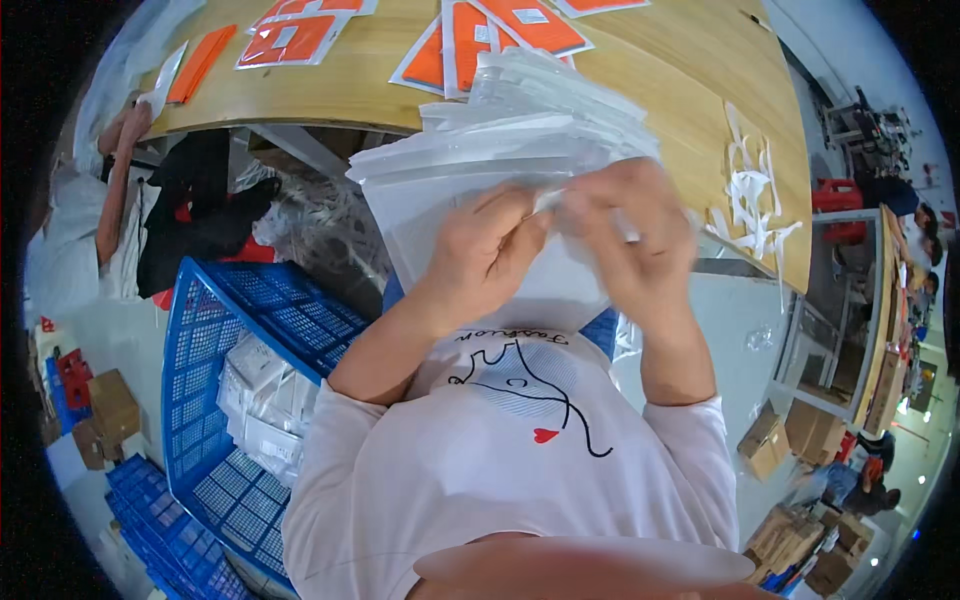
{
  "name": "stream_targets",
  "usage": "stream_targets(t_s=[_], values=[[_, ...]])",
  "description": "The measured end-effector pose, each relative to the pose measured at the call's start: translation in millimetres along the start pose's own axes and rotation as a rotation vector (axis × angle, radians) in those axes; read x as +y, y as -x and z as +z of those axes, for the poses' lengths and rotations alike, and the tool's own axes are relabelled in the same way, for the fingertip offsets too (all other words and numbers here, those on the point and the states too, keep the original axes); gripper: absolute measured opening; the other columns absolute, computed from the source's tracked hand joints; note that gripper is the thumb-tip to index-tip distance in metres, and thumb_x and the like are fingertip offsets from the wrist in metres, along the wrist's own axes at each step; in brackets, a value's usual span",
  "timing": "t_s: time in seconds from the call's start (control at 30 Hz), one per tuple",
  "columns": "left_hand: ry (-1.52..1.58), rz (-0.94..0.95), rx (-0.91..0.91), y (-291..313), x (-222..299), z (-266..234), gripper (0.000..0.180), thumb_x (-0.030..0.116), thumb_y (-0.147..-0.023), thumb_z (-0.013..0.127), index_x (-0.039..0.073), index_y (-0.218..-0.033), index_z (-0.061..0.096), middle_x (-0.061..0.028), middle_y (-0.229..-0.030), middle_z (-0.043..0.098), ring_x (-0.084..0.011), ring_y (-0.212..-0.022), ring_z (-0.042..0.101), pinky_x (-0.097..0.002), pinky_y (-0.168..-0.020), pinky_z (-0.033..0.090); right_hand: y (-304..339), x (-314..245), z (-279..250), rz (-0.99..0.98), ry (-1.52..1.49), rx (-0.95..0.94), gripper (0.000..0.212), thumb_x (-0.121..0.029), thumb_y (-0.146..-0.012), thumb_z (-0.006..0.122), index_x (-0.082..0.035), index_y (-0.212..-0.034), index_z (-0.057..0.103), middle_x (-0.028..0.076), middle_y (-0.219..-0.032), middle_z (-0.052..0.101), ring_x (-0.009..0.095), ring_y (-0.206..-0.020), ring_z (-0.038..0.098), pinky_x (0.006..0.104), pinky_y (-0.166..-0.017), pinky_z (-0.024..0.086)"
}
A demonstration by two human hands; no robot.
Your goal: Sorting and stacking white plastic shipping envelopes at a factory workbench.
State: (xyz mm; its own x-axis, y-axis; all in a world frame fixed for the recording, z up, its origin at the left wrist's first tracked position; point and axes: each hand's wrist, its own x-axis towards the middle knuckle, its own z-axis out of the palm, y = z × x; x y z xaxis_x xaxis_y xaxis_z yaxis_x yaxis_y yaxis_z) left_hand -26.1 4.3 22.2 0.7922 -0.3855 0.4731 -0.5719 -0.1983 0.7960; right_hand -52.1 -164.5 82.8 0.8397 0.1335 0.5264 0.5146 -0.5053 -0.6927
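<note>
My left hand point(485, 250) is closed in a pinch over a stack of white translucent plastic bags point(400, 195). Between its fingertips shows a small white piece point(547, 201), too small to name more closely. Close beside it, my right hand point(640, 240) is raised with bent fingers, smeared by motion; whether it grips the white piece too cannot be told. The bags fan out from the table edge toward my body, their lower end near my shirt. More of the pile lies on the table beyond my hands.
Flat orange packs in clear bags point(290, 40) lie across the wooden table point(690, 60). Curled white strips point(750, 195) sit at its right edge. A blue basket point(200, 350) with white packages point(265, 400) stands at my left. Another person's hand point(130, 125) is at the far left.
</note>
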Motion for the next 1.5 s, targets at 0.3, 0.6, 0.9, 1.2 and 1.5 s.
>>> stream_targets(t_s=[0.3, 0.6, 0.9, 1.2, 1.5], values=[[0.188, -0.143, 0.058, -1, 8, -8, 0.019, 0.002, -0.084, 0.060, 0.000, -0.103, 0.063, -0.0047, -0.079, 0.062, -0.0118, -0.060, 0.047, -0.0232, -0.054, 0.040, 79, 57, -126, 0.445, -0.374, 0.836, 0.019, -0.008, -0.089, 0.055, 0.000, -0.106, 0.057, 0.004, -0.077, 0.059, 0.011, -0.066, 0.054, 0.0185, -0.063, 0.042], [0.224, -0.091, -0.004, 1, -5, -14, 0.022, -0.001, -0.079, 0.062, 0.000, -0.101, 0.065, -0.0065, -0.089, 0.065, -0.0136, -0.066, 0.053, -0.0215, -0.059, 0.042, 89, 51, -31, 0.567, -0.755, 0.453, 0.047, 0.010, -0.077, 0.057, -0.002, -0.123, 0.056, 0.011, -0.097, 0.062, 0.018, -0.083, 0.056, 0.0264, -0.076, 0.045], [0.378, 0.081, -0.392, -13, -17, -50, 0.027, -0.005, -0.073, 0.061, 0.001, -0.099, 0.065, -0.0094, -0.102, 0.064, -0.0173, -0.084, 0.059, -0.0214, -0.070, 0.045, 93, 83, -53, 0.264, -0.727, -0.066, 0.029, 0.015, -0.077, 0.053, -0.002, -0.097, 0.067, 0.012, -0.097, 0.062, 0.018, -0.080, 0.054, 0.0251, -0.075, 0.043], [0.333, -0.298, -0.148, -10, 6, -30, 0.025, -0.006, -0.076, 0.058, 0.002, -0.099, 0.065, -0.0078, -0.103, 0.064, -0.0152, -0.087, 0.058, -0.0212, -0.072, 0.045, 76, 62, -57, 0.701, -1.025, 0.497, 0.018, 0.008, -0.083, 0.054, 0.000, -0.092, 0.067, 0.010, -0.084, 0.064, 0.016, -0.070, 0.054, 0.0234, -0.067, 0.044], [0.473, -0.234, -0.329, -9, -13, -31, 0.022, -0.006, -0.078, 0.060, 0.001, -0.098, 0.066, -0.0062, -0.094, 0.066, -0.0120, -0.068, 0.052, -0.0183, -0.062, 0.040, 34, 45, -70, 0.193, -0.252, 0.403, 0.028, -0.007, -0.077, 0.068, 0.000, -0.104, 0.065, 0.010, -0.093, 0.065, 0.019, -0.078, 0.058, 0.0243, -0.072, 0.046]])
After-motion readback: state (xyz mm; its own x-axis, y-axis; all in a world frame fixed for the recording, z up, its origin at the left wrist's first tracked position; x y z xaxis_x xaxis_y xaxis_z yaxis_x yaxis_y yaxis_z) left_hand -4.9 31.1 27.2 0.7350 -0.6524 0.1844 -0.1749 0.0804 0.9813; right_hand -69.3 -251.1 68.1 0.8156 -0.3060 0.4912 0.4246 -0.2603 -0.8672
